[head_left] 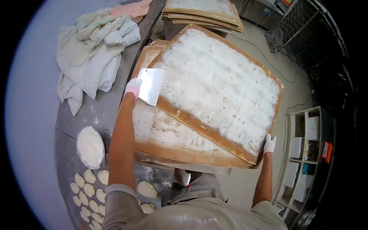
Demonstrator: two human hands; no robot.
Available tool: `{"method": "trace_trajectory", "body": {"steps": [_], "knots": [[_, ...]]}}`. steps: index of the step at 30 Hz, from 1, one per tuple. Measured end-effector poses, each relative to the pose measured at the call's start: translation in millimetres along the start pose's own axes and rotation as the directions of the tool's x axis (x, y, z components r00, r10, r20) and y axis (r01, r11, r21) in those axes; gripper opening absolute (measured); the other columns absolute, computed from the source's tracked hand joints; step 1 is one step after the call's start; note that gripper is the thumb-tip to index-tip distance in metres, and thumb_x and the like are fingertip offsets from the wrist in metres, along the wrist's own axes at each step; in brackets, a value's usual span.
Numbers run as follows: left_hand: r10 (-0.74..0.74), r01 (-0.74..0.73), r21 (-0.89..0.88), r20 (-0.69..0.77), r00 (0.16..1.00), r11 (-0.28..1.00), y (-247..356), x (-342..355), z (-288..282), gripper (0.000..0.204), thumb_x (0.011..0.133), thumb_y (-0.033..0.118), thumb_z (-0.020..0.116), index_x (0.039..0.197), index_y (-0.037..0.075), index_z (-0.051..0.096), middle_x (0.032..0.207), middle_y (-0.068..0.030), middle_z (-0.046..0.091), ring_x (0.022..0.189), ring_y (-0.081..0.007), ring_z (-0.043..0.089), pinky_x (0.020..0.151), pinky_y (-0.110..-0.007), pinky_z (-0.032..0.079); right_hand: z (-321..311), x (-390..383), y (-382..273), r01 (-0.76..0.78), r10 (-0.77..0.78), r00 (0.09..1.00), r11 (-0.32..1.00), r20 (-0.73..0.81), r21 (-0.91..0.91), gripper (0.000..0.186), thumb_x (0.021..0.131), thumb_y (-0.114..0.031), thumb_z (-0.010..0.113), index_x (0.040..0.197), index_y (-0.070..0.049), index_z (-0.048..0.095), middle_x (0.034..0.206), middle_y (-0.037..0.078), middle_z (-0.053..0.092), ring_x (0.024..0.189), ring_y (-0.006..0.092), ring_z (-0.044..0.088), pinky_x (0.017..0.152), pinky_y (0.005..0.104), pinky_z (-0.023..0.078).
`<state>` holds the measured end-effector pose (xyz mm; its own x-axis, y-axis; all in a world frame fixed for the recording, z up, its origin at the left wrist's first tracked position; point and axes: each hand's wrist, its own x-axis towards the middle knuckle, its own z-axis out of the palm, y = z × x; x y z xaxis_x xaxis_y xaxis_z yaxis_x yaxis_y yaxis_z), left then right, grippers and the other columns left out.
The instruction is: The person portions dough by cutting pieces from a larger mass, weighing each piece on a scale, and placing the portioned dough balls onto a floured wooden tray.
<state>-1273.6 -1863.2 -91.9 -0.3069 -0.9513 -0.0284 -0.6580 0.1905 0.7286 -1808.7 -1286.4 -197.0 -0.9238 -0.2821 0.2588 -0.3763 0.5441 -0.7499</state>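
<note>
My left hand [132, 87], in a white and pink glove, grips a flat, shiny rectangular dough scraper [151, 86]. The scraper overlaps the left edge of a large brown board [218, 86] dusted with white flour. This board lies turned at an angle over a stack of similar boards [174, 136]. At its near right corner my right hand [270, 144], gloved in white, holds the edge; its fingertips are partly hidden. Patches of bare brown and stuck bits show through the flour on the top board.
On the grey table at left lie a heap of white cloths [96, 53], a round floury mound [90, 147] and several flat dough pieces [89, 189]. More boards [203, 13] are stacked at the back. A white cubby shelf [297, 161] stands at right; cables cross the floor.
</note>
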Motion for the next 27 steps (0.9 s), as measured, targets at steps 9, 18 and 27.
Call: {"method": "trace_trajectory", "body": {"steps": [9, 18, 27], "knots": [[-0.169, 0.167, -0.037, -0.088, 0.982, 0.985, 31.8, -167.6, -14.5, 0.039, 0.088, 0.026, 0.046, 0.113, -0.001, 0.056, 0.111, -0.021, 0.058, 0.105, -0.0325, 0.053, 0.091, -0.037, 0.04, -7.2, 17.7, -3.3, -0.206, 0.197, 0.918, 0.979, 0.343, -0.011, 0.055, 0.086, -0.034, 0.055, 0.122, 0.005, 0.044, 0.113, 0.018, 0.056, 0.104, 0.0246, 0.053, 0.09, 0.0338, 0.04], [-0.514, 0.511, -0.068, -0.205, 0.833, 0.857, 1.8, -317.4, -44.2, 0.036, 0.089, 0.013, 0.044, 0.119, -0.003, 0.053, 0.112, -0.0144, 0.06, 0.101, -0.0227, 0.057, 0.089, -0.032, 0.043, 5.9, 0.7, -15.5, -0.046, 0.105, 0.897, 0.988, 0.428, -0.145, 0.062, 0.085, -0.04, 0.054, 0.129, 0.001, 0.041, 0.121, 0.021, 0.053, 0.113, 0.0316, 0.051, 0.094, 0.0367, 0.038], [-0.424, 0.28, -0.39, -0.355, 0.833, 0.877, -21.6, -355.8, -70.7, 0.026, 0.089, 0.017, 0.048, 0.107, 0.002, 0.059, 0.093, -0.0135, 0.061, 0.085, -0.0225, 0.057, 0.077, -0.031, 0.045, 4.0, -3.6, -32.4, 0.015, -0.044, 0.902, 0.997, 0.43, 0.071, 0.054, 0.085, -0.028, 0.058, 0.122, 0.008, 0.045, 0.118, 0.019, 0.055, 0.109, 0.0265, 0.052, 0.093, 0.0356, 0.039]]}}
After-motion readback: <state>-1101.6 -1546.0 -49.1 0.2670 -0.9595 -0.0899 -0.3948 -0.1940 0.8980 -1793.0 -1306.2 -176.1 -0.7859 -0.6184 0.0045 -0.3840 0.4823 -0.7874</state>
